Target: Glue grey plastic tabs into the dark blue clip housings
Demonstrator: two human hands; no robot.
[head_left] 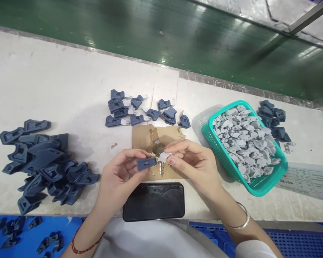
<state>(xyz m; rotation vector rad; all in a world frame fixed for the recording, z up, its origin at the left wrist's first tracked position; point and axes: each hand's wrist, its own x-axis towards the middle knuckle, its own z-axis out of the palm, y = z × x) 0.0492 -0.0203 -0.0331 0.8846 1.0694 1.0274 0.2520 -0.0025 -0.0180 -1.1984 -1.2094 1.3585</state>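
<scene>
Between the thumb and fingers of my left hand [121, 177] is a dark blue-grey plastic part [146, 163] with a small slot in its face. My right hand [195, 163] pinches a small light grey plastic piece [164, 157] close to the blue part's right end; whether they touch I cannot tell. Both hands are over a cardboard piece [177, 133] wet with a shiny liquid, where a small round dark object [159, 149] lies. Beyond the cardboard lie several blue parts [136, 119] with light grey pieces at their ends.
A heap of blue parts [50, 161] lies at left. At right stands a green basket [223, 168] full of grey pieces [244, 134], with more blue parts [274, 114] behind it. A phone [154, 202] lies at the near edge. A green surface [150, 36] runs along the back.
</scene>
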